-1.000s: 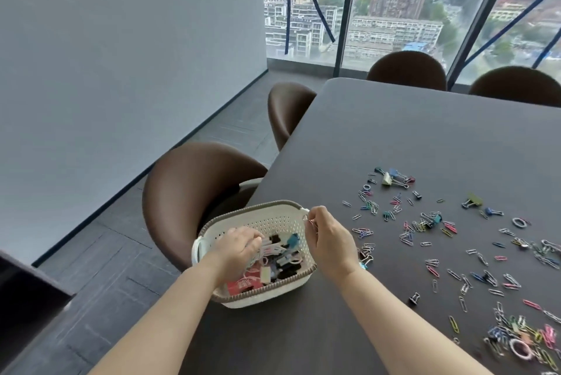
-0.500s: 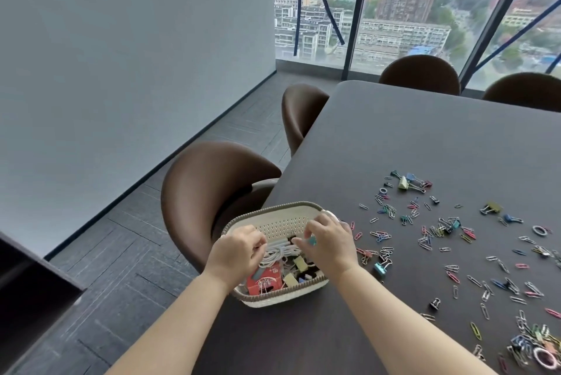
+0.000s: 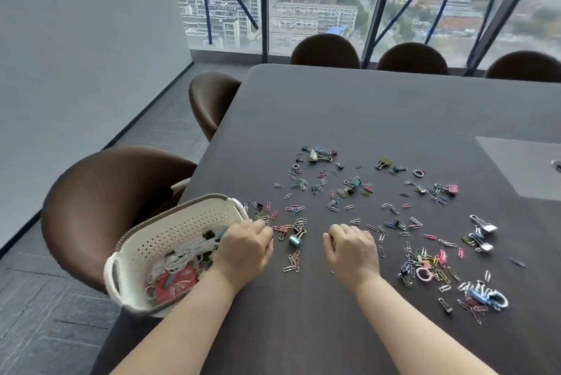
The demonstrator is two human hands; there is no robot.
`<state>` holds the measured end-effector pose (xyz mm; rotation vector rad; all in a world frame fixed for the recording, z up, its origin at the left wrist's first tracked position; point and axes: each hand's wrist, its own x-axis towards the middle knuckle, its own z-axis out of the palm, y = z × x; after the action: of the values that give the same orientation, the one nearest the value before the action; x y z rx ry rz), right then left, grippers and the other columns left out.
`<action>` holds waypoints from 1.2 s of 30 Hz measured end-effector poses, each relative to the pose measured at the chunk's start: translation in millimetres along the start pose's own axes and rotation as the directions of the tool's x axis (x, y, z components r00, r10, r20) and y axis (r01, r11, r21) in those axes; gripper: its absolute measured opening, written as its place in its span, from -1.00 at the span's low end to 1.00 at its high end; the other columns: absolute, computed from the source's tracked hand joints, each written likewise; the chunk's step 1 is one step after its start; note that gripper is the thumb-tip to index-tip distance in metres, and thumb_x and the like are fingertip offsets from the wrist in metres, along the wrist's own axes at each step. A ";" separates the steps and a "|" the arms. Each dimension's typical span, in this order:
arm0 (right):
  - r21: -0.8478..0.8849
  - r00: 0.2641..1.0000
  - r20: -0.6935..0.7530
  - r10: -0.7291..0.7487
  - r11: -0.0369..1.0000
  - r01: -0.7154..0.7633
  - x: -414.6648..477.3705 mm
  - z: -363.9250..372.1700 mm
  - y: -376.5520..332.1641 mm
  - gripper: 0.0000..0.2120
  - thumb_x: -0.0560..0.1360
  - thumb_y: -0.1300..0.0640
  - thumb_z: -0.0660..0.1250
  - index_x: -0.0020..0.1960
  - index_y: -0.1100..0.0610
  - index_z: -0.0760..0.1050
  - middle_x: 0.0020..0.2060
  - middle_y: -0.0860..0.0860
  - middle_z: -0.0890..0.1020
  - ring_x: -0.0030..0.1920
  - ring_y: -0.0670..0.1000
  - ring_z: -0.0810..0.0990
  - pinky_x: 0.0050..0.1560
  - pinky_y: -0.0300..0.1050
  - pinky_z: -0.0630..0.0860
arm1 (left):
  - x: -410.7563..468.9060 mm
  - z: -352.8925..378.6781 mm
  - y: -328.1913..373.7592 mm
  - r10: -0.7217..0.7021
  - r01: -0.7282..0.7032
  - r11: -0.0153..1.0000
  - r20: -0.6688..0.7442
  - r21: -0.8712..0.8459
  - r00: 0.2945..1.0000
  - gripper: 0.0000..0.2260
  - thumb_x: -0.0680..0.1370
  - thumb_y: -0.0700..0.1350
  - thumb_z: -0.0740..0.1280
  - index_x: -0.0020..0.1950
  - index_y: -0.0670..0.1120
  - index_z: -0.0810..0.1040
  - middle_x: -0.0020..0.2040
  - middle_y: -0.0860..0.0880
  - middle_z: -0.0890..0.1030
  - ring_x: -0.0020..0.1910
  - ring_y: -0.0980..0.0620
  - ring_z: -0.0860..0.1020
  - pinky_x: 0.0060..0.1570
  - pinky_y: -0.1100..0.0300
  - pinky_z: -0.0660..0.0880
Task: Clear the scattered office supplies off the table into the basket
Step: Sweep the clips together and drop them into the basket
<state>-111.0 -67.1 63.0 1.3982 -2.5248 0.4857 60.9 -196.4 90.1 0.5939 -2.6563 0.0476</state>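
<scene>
A white perforated basket [image 3: 182, 236] with a grey rim sits at the table's left edge, hanging partly over it. It holds binder clips, white cord and a red item. My left hand [image 3: 243, 248] rests on the table just right of the basket, fingers loosely curled, fingertips by some paper clips [image 3: 291, 224] and a teal binder clip [image 3: 295, 238]. My right hand [image 3: 352, 248] lies palm down further right, also loosely curled, with nothing seen in it. Many coloured paper clips [image 3: 343, 192] and binder clips [image 3: 318, 153] are scattered beyond both hands, with a dense heap [image 3: 425, 268] to the right.
The dark table [image 3: 364, 107] stretches far ahead, with a grey inset panel [image 3: 522, 168] at the right. A brown chair [image 3: 115, 192] stands right behind the basket, another [image 3: 212, 101] further along the left side, and three more at the far end by the windows.
Both hands have come out of the basket and moved right onto the table, beside the loose clips. The view has swung right.
</scene>
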 end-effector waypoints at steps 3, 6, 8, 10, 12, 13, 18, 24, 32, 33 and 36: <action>-0.054 0.988 0.060 0.140 0.989 -0.136 -26.9 -3.3 61.5 -0.76 0.35 -0.01 0.12 -0.38 0.08 0.43 -0.46 -0.02 0.54 -0.41 0.09 0.55 -0.34 -0.11 0.46 | 15.4 35.9 51.0 0.072 -0.071 0.997 0.083 -0.014 0.994 -0.81 0.39 -0.05 0.16 -0.37 -0.04 0.48 -0.37 0.00 0.50 -0.38 -0.03 0.50 -0.47 0.20 0.41; -0.119 0.956 0.136 0.261 0.962 -0.246 -58.6 -5.3 118.0 -0.86 0.29 0.03 0.35 -0.30 0.09 0.47 -0.36 0.02 0.56 -0.33 0.12 0.56 -0.30 -0.05 0.49 | 16.0 82.4 96.8 0.078 -0.065 0.996 0.230 -0.065 0.970 -0.79 0.36 0.01 0.14 -0.26 -0.04 0.53 -0.25 -0.01 0.53 -0.29 -0.04 0.53 -0.39 0.20 0.48; -0.158 0.925 0.185 0.331 0.939 -0.304 -80.0 -5.9 152.1 -0.74 0.21 0.06 0.51 -0.20 0.12 0.52 -0.27 0.07 0.60 -0.26 0.15 0.57 -0.26 0.00 0.52 | 11.2 110.4 124.0 0.083 -0.060 0.995 0.359 -0.076 0.930 -0.68 0.34 0.07 0.16 -0.06 -0.01 0.58 -0.07 -0.04 0.59 -0.11 -0.07 0.51 -0.25 0.15 0.56; -0.184 0.893 0.224 0.391 0.916 -0.355 -98.6 -5.0 182.0 -0.60 0.15 0.06 0.56 -0.07 0.16 0.57 -0.15 0.13 0.63 -0.15 0.20 0.60 -0.19 0.06 0.55 | 9.5 128.8 149.0 0.055 -0.034 0.998 0.495 -0.052 0.867 -0.55 0.36 0.15 0.13 0.12 0.01 0.58 0.12 -0.09 0.59 0.12 -0.09 0.44 -0.08 0.01 0.57; -0.214 0.855 0.270 0.442 0.894 -0.394 -113.4 -2.7 203.6 -0.48 0.18 0.00 0.55 0.06 0.17 0.56 0.03 0.19 0.61 0.04 0.26 0.57 -0.04 0.18 0.51 | 9.4 138.4 169.3 0.015 0.009 0.999 0.574 -0.039 0.819 -0.45 0.39 0.25 0.08 0.27 0.04 0.49 0.30 -0.11 0.47 0.28 -0.17 0.34 0.03 -0.18 0.48; -0.239 0.834 0.296 0.466 0.881 -0.408 -119.9 -1.2 213.8 -0.42 0.20 -0.06 0.53 0.14 0.16 0.53 0.13 0.21 0.57 0.14 0.29 0.51 0.05 0.25 0.46 | 10.8 142.1 179.5 0.005 0.022 0.999 0.599 -0.038 0.801 -0.39 0.39 0.30 0.06 0.37 0.06 0.37 0.39 -0.12 0.34 0.35 -0.21 0.24 0.09 -0.26 0.40; -0.312 0.710 0.440 0.550 0.835 -0.454 -139.1 3.7 249.9 -0.05 0.30 -0.49 0.02 0.50 0.02 -0.08 0.50 0.15 -0.06 0.46 0.28 -0.12 0.35 0.36 -0.01 | 22.6 170.2 211.5 0.006 0.029 0.999 0.623 -0.045 0.782 -0.25 0.33 0.45 -0.18 0.41 0.16 -0.32 0.41 0.00 -0.42 0.38 -0.17 -0.44 0.31 -0.35 -0.18; -0.275 0.688 0.503 0.523 0.852 -0.446 -121.7 10.4 279.3 0.03 0.11 -0.54 -0.32 0.41 -0.01 -0.48 0.46 0.10 -0.35 0.44 0.27 -0.30 0.39 0.31 -0.14 | 61.6 185.3 233.9 -0.009 0.009 1.000 0.673 0.003 0.739 -0.27 0.26 0.45 -0.31 0.33 0.20 -0.49 0.36 0.05 -0.50 0.36 -0.20 -0.49 0.31 -0.33 -0.25; -0.255 0.743 0.499 0.447 0.895 -0.367 -71.5 19.5 318.5 -0.02 0.25 -0.57 -0.07 0.32 -0.09 -0.55 0.44 0.09 -0.41 0.42 0.29 -0.35 0.38 0.34 -0.19 | 100.5 203.0 253.0 0.010 -0.019 1.000 0.689 0.006 0.724 -0.21 0.24 0.53 -0.20 0.25 0.25 -0.59 0.36 0.04 -0.53 0.34 -0.22 -0.52 0.28 -0.37 -0.25; -0.263 0.739 0.500 0.451 0.893 -0.366 -67.0 20.5 323.4 -0.02 0.24 -0.58 -0.08 0.32 -0.11 -0.56 0.43 0.09 -0.42 0.42 0.29 -0.37 0.36 0.36 -0.20 | 104.7 205.4 254.4 0.012 -0.017 1.000 0.689 0.001 0.725 -0.20 0.24 0.54 -0.19 0.25 0.25 -0.59 0.37 0.03 -0.53 0.33 -0.22 -0.53 0.28 -0.37 -0.25; -0.268 0.725 0.511 0.462 0.887 -0.376 -51.3 23.9 336.8 -0.01 0.23 -0.58 -0.08 0.30 -0.13 -0.59 0.42 0.09 -0.45 0.40 0.30 -0.41 0.35 0.39 -0.21 | 118.5 212.9 255.0 0.016 -0.010 1.000 0.685 -0.013 0.729 -0.20 0.25 0.55 -0.16 0.25 0.27 -0.57 0.37 0.03 -0.53 0.33 -0.21 -0.54 0.27 -0.37 -0.28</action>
<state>-371.0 130.2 -37.6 1.0005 -3.3040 -0.0879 -225.3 -38.0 -41.9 0.6900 -3.3802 -0.2282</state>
